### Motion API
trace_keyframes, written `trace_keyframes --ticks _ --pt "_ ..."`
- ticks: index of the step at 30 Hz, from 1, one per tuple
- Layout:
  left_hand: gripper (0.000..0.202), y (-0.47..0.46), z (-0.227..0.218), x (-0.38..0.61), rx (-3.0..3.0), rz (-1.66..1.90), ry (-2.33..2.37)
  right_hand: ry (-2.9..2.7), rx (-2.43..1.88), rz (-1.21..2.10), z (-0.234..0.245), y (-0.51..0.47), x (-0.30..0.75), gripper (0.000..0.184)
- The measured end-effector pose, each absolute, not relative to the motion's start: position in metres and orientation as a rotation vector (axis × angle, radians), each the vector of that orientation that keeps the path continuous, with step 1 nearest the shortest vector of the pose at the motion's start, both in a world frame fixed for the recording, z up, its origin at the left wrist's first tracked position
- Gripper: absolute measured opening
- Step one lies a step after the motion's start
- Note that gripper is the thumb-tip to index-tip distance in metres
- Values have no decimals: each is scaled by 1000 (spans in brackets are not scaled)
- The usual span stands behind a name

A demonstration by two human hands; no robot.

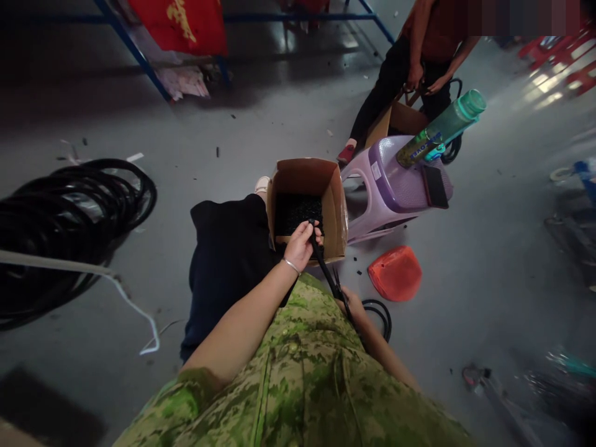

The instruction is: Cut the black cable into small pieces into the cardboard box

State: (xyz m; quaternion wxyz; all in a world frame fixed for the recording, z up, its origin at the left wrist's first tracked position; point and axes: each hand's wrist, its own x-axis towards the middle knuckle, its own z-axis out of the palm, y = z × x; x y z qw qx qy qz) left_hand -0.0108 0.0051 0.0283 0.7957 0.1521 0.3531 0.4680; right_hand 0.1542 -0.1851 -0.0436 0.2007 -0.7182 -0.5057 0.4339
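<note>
My left hand (302, 243) pinches the upper end of a black rubber strip (320, 253) over an open cardboard box (336, 214). Small black pieces (298, 208) cover the bottom of that box. From my left fingers the strip runs down to my right hand (352, 302), which is closed at my waist. Dark, pointed scissors (336, 277) stick up out of my right hand, close beside the strip; their handles are hidden. Below, a black coil (382, 313) lies by my right forearm.
Right of the box, a purple stool (391, 177) bears a green bottle (442, 127) and a dark phone (435, 186). A red bag (395, 273) lies on the floor. Large black hose coils (79, 211) lie at left. Another person (419, 68) sits beyond by a second box.
</note>
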Motion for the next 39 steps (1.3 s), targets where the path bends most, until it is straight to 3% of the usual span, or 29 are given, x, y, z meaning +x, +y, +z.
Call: trace_keyframes --ticks 7,16,30,39 --pt "29 7 26 -13 344 1019 813 -1266 -2014 1279 -45 -204 158 20" --pt "30 11 26 -15 340 1027 859 -1321 -2026 970 1 -127 152 29" --pt "27 23 62 -34 607 1332 797 -1528 -2024 577 23 -38 146 25" --pt "34 12 45 -29 656 1170 888 -1479 -2341 841 -44 -158 149 19"
